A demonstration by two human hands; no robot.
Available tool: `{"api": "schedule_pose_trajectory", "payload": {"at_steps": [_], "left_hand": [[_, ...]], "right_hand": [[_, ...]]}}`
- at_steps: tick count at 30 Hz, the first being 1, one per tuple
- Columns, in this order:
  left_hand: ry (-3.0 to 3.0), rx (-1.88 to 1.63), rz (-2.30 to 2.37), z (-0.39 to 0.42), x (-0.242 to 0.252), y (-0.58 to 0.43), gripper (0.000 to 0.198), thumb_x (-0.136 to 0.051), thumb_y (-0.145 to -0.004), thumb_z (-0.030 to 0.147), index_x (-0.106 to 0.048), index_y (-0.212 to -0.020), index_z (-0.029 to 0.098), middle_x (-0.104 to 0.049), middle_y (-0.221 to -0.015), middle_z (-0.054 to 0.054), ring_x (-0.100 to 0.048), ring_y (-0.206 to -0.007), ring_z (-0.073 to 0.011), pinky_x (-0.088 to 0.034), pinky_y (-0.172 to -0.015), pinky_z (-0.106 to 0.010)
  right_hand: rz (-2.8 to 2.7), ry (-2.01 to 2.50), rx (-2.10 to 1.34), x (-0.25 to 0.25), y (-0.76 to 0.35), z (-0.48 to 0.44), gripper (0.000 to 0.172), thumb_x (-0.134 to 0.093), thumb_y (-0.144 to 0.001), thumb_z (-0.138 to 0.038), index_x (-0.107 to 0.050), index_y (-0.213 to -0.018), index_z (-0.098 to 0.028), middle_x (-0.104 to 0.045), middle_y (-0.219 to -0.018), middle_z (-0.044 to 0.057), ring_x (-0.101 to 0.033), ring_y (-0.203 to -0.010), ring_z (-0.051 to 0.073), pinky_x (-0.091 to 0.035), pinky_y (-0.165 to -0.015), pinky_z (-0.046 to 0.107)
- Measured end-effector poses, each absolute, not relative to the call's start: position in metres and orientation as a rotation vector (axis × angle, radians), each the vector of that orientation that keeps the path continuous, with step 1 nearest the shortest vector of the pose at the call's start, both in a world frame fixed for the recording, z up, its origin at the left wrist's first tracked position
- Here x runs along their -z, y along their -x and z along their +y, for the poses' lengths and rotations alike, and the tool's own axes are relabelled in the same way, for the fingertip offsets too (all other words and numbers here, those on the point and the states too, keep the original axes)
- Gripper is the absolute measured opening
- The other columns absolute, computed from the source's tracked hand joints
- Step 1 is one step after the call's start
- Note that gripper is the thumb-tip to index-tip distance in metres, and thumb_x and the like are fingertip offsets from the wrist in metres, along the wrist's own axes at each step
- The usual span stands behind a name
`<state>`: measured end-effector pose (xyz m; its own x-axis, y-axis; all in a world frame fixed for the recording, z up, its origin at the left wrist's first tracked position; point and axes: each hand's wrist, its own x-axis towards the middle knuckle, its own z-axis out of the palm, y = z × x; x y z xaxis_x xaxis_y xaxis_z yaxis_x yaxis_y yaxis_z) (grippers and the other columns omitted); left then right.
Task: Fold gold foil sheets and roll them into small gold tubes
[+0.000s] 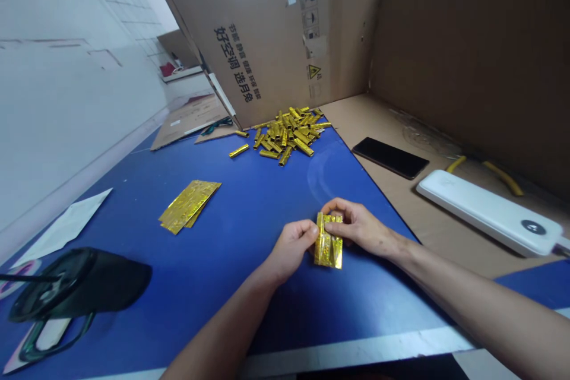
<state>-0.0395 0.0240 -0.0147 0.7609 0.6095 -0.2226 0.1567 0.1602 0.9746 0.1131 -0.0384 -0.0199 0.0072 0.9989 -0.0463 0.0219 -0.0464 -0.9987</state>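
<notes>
Between my two hands is a sheet of shiny gold foil paper (329, 252), creased lengthwise and partly folded over. My left hand (291, 247) pinches its left edge between thumb and fingers. From the right, my right hand (356, 227) grips the upper part, its thumb pressed on the face of the paper. Flat gold sheets (189, 205) lie stacked on the blue table (214, 267) to the left. Farther back is a heap of small folded gold tubes (289, 133), with a loose tube (239, 150) beside it.
A black mug (107, 279) with a handle and a white paper (66, 225) are at the left. Large cardboard (267, 29) stands behind the heap. On the right are a black phone (389, 157), a white power bank (485, 211) and yellow-handled tool (503, 177).
</notes>
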Motion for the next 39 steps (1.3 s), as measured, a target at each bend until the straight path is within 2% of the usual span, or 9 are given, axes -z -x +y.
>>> {"api": "schedule_pose_trajectory", "payload": {"at_steps": [4, 6, 8, 10, 17, 21, 27, 31, 39], "left_hand": [[-1.499, -0.330, 0.617, 0.023, 0.015, 0.040, 0.040, -0.055, -0.069, 0.053, -0.047, -0.062, 0.014, -0.045, -0.054, 0.003, -0.040, -0.050, -0.0074, -0.032, -0.051, -0.020], [-1.473, -0.318, 0.594, 0.022, 0.014, 0.041, 0.037, -0.059, -0.067, 0.049, -0.049, -0.077, 0.014, -0.047, -0.059, 0.003, -0.043, -0.052, -0.0074, -0.033, -0.052, -0.020], [-1.454, -0.302, 0.596, 0.021, 0.012, 0.040, 0.043, -0.065, -0.063, 0.041, -0.046, -0.092, 0.014, -0.050, -0.063, 0.003, -0.046, -0.053, -0.0078, -0.034, -0.052, -0.020], [-1.453, -0.297, 0.615, 0.020, 0.011, 0.039, 0.047, -0.067, -0.062, 0.035, -0.044, -0.098, 0.014, -0.051, -0.064, 0.003, -0.049, -0.055, -0.0088, -0.036, -0.053, -0.021], [-1.382, -0.512, 0.755, 0.026, 0.012, 0.039, 0.030, -0.061, -0.066, 0.032, -0.052, -0.087, 0.013, -0.055, -0.061, 0.001, -0.050, -0.048, -0.0081, -0.038, -0.049, -0.021], [-1.379, -0.570, 0.796, 0.030, 0.011, 0.042, 0.020, -0.060, -0.064, 0.022, -0.057, -0.080, 0.012, -0.060, -0.066, 0.000, -0.052, -0.052, -0.0079, -0.039, -0.050, -0.019], [-1.298, -0.516, 0.750, 0.031, 0.010, 0.042, 0.025, -0.056, -0.070, 0.029, -0.053, -0.088, 0.011, -0.057, -0.055, 0.000, -0.051, -0.041, -0.0090, -0.037, -0.040, -0.018], [-1.157, -0.443, 0.704, 0.032, 0.009, 0.043, 0.028, -0.053, -0.075, 0.036, -0.047, -0.090, 0.013, -0.059, -0.057, -0.001, -0.054, -0.040, -0.0107, -0.037, -0.036, -0.017], [-1.071, -0.501, 0.702, 0.035, 0.010, 0.045, 0.025, -0.062, -0.069, 0.027, -0.046, -0.083, 0.013, -0.057, -0.059, 0.000, -0.051, -0.041, -0.0065, -0.038, -0.038, -0.015]], "right_hand": [[-1.175, 1.268, -1.194, 0.022, -0.112, -0.038, 0.022, -0.060, -0.070, -0.037, -0.047, -0.075, -0.019, -0.042, -0.053, -0.008, -0.039, -0.043, 0.006, -0.031, -0.040, 0.019], [-1.125, 1.292, -1.168, 0.023, -0.112, -0.038, 0.024, -0.059, -0.070, -0.038, -0.046, -0.071, -0.018, -0.041, -0.049, -0.008, -0.037, -0.040, 0.005, -0.029, -0.038, 0.019], [-1.036, 1.323, -1.125, 0.024, -0.113, -0.037, 0.025, -0.059, -0.070, -0.041, -0.046, -0.070, -0.019, -0.042, -0.047, -0.008, -0.036, -0.037, 0.006, -0.028, -0.035, 0.019], [-0.944, 1.331, -1.075, 0.025, -0.114, -0.036, 0.026, -0.058, -0.070, -0.042, -0.045, -0.069, -0.019, -0.044, -0.046, -0.008, -0.036, -0.035, 0.006, -0.027, -0.033, 0.019], [-0.940, 1.261, -1.113, 0.026, -0.115, -0.036, 0.022, -0.057, -0.071, -0.038, -0.045, -0.070, -0.019, -0.048, -0.050, -0.007, -0.039, -0.035, 0.006, -0.028, -0.033, 0.019], [-1.022, 1.267, -1.122, 0.023, -0.114, -0.037, 0.020, -0.059, -0.068, -0.030, -0.051, -0.082, -0.019, -0.047, -0.051, -0.008, -0.039, -0.037, 0.006, -0.030, -0.036, 0.019], [-1.049, 1.329, -1.016, 0.018, -0.113, -0.040, 0.016, -0.056, -0.069, -0.030, -0.060, -0.074, -0.015, -0.050, -0.051, -0.004, -0.038, -0.041, 0.006, -0.030, -0.040, 0.020], [-1.053, 1.375, -0.830, 0.018, -0.113, -0.042, 0.014, -0.054, -0.071, -0.027, -0.061, -0.076, -0.016, -0.053, -0.056, -0.003, -0.043, -0.047, 0.008, -0.035, -0.044, 0.021], [-1.359, 1.469, -0.620, 0.019, -0.112, -0.046, 0.013, -0.048, -0.077, -0.020, -0.060, -0.081, -0.018, -0.059, -0.069, -0.001, -0.050, -0.057, 0.010, -0.040, -0.054, 0.022]]}}
